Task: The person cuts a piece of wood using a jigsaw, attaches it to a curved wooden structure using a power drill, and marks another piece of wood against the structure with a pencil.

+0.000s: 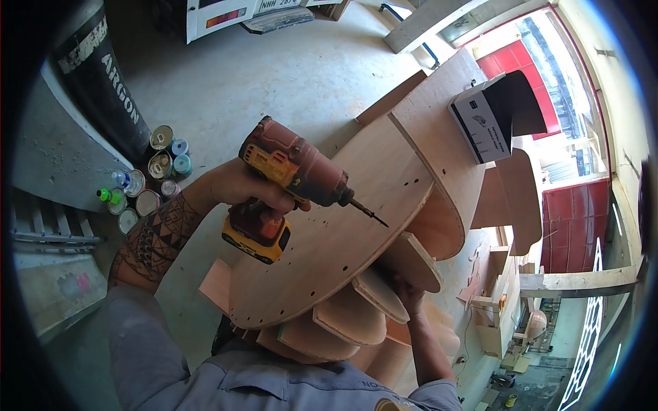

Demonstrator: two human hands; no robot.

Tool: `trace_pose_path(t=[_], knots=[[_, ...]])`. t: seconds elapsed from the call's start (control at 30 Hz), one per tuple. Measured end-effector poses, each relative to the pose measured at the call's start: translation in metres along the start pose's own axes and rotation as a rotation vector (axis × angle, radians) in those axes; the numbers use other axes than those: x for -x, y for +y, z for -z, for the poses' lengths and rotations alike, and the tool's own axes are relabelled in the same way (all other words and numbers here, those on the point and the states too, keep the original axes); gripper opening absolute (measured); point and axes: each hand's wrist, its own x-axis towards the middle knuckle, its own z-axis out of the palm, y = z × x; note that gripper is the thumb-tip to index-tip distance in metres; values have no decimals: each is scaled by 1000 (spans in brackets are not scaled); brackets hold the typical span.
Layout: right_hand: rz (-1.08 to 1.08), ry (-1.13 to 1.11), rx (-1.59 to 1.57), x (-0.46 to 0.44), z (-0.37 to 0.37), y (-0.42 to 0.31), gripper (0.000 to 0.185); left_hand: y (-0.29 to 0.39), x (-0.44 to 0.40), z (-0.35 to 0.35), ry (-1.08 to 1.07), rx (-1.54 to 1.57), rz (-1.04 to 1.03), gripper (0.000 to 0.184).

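My left hand (pixel 260 195) is wrapped round the grip of a red and yellow power drill (pixel 295 159), whose long bit points down to the right above a large curved plywood panel (pixel 329 226). The tattooed forearm leads to this hand. On the other side, my right hand (pixel 410 294) reaches up beneath the panel's edge, beside rounded plywood fins (pixel 409 262); its fingers are mostly hidden behind them. More rounded fins (pixel 349 318) stick out along the panel's lower edge. Several dark holes dot the panel.
A black-and-white box (pixel 483 120) stands on the plywood at the upper right. Paint cans (pixel 161 164) and a black argon cylinder (pixel 103 82) are at the left. A white vehicle (pixel 226 15) is at the top, and a wooden frame (pixel 497 308) at the right.
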Motion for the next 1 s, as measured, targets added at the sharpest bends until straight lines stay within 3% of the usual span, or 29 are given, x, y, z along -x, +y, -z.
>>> trace_pose_path(t=[0.27,0.63,0.83,1.0], knots=[[4,28,6,0,-4,0,43,1,-3,4,-21,-29,-4,39],[24,61,-18,-6,-3,-12,49,10,-2,2,-12,-4,46,32],[-37,-32,-21,-8,0,-16,48,18,-12,6,-90,-52,65,32],[12,31,-20,-19,0,-42,28,28,-18,11,-139,-146,96,28]])
